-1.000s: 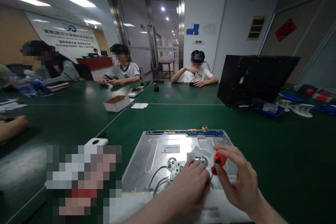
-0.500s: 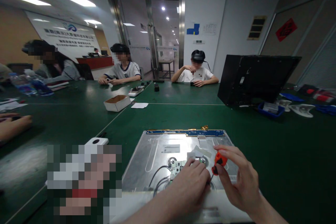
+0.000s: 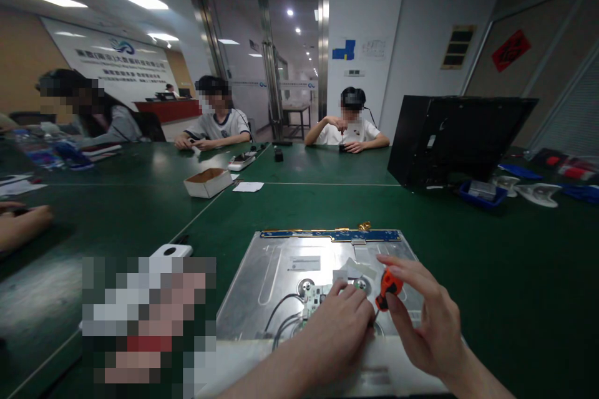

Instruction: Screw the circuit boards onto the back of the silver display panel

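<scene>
A metal display panel [image 3: 250, 274] lies flat in front of me, with a small green circuit board [image 3: 314, 300] and dark cables [image 3: 279, 310] on its back. My right hand [image 3: 433, 318] pinches the orange-and-black handle of a screwdriver [image 3: 389, 288] between thumb and fingers. The screwdriver's shaft slants down to the left, and its tip is hidden beside my left hand [image 3: 344, 324]. That hand rests over the circuit board with fingers curled down; whatever they grip is out of sight. Paper-like pieces [image 3: 358, 268] and a blue board strip [image 3: 299, 235] lie beyond it.
An open cardboard box [image 3: 208, 184] and a white sheet [image 3: 248, 187] sit further back on the green table [image 3: 327, 206]. At right stands a black monitor-like casing [image 3: 453, 140], with a blue tray [image 3: 484, 194] beside it. Co-workers sit opposite; a person's hand [image 3: 28, 221] shows at left.
The screwdriver handle has turned slightly in my right hand, whose fingers have shifted a little. My left hand stays in place over the board.
</scene>
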### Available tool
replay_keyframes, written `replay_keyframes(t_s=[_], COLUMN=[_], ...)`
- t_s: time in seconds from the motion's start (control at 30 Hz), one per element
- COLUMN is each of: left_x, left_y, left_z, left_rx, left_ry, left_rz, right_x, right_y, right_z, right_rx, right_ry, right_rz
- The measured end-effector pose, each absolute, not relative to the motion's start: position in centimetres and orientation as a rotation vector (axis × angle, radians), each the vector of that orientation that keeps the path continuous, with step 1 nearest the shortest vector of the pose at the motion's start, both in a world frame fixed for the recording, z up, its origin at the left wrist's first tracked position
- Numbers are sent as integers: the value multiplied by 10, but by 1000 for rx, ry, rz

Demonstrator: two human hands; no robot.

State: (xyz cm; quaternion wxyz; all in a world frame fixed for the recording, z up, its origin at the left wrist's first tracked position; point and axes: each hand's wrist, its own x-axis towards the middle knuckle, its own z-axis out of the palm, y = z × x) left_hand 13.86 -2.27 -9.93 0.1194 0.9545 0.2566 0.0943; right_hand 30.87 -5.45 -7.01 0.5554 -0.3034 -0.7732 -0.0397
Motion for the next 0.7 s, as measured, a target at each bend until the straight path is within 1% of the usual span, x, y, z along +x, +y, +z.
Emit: replay_keyframes(t_s=[0.43,0.7], left_x=[138,141], left_y=[-23,-23], left_z=[-98,-99], left_rx=[2793,2838], left_ry=[746,754], left_rz=[259,238], right_x=[307,308], right_y=[-55,-54], right_z=[-79,-75], right_rx=[-836,-818], right_ry=[-1759,-1778], right_rz=[-125,-159])
